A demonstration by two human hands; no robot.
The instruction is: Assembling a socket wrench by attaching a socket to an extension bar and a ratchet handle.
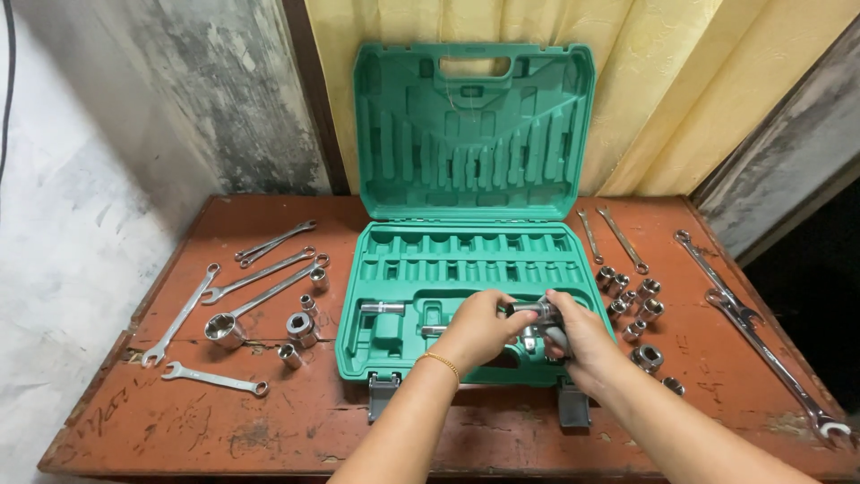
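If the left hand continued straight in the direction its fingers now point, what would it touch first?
The left hand points right, toward the chrome ratchet tool that both hands grip over the green plastic case. It already touches that tool; just beyond, probably the right hand.

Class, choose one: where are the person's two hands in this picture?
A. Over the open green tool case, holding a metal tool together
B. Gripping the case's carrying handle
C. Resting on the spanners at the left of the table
A: the left hand and right hand meet over the open green tool case, both holding a metal tool.
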